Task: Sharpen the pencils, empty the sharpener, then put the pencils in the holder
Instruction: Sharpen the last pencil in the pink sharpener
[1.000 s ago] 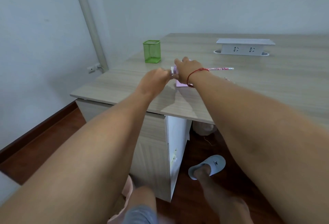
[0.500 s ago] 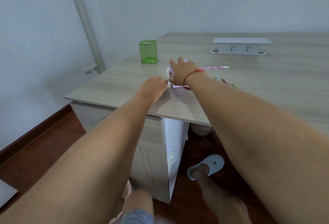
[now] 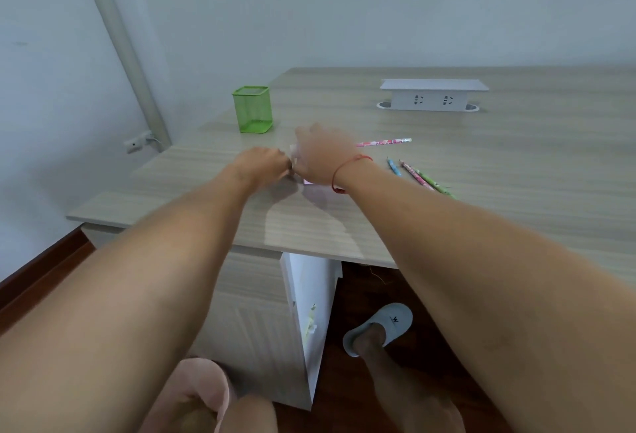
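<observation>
A pink sharpener (image 3: 307,182) stands on the wooden desk (image 3: 499,192), mostly covered by my right hand (image 3: 320,161), which presses down on top of it. My left hand (image 3: 263,167) is a closed fist against a small white part at the sharpener's left end; what it grips is hidden. A pink patterned pencil (image 3: 385,142) sticks out to the right from behind my right hand. Three more pencils lie loose to the right: blue (image 3: 393,167), pink (image 3: 415,174) and green (image 3: 434,183). The green mesh holder (image 3: 253,109) stands empty behind my hands.
A white socket box (image 3: 433,95) rises from the desk at the back right. The desk's front edge runs under my forearms, with a white cabinet (image 3: 309,312) below. Beside the cabinet, a foot in a grey slipper (image 3: 385,326) rests on the dark floor.
My left fist dipped beside the sharpener and came back up level with it. My right hand stayed on the sharpener. The view shifted, showing the loose pencils.
</observation>
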Demonstrator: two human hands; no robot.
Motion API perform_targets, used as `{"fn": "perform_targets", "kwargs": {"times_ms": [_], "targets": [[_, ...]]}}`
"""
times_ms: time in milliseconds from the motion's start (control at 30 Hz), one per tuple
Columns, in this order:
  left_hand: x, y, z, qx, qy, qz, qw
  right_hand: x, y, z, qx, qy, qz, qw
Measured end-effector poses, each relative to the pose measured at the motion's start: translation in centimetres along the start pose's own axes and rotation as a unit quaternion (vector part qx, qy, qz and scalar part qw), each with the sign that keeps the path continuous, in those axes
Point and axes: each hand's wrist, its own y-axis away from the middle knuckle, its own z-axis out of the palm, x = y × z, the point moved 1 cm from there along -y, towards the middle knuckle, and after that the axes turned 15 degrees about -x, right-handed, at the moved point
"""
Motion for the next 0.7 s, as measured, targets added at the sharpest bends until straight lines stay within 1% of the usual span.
{"fn": "perform_targets", "kwargs": {"times_ms": [67, 133, 200, 267, 400, 700], "targets": [[-0.6, -0.2, 0.2, 0.009, -0.013, 0.008, 1.0, 0.0, -0.1, 0.0, 0.006, -0.009, 0.011, 1.0], [-1.4, -0.6, 0.1, 0.037, -0.001, 0.0, 0.999, 0.1, 0.0, 0.1, 0.016, -0.005, 0.019, 1.0], [-2.2, -1.3, -0.7, 0.074, -0.034, -0.002, 0.997, 0.0, 0.1, 0.2, 0.03, -0.007, 0.019, 0.999], [-3.0, -1.7, -2.1, 0.087, -0.047, 0.0, 0.995, -0.1, 0.1, 0.2, 0.038, -0.012, 0.023, 0.999], [-3.6, -1.4, -3.6, 0.093, -0.024, -0.007, 0.995, -0.4, 0.3, -0.4, 0.027, 0.003, 0.034, 0.999], [-1.8, -0.2, -4.8, 0.064, 0.093, -0.062, 0.992, -0.7, 0.5, -0.9, 0.005, 0.015, 0.039, 0.999]]}}
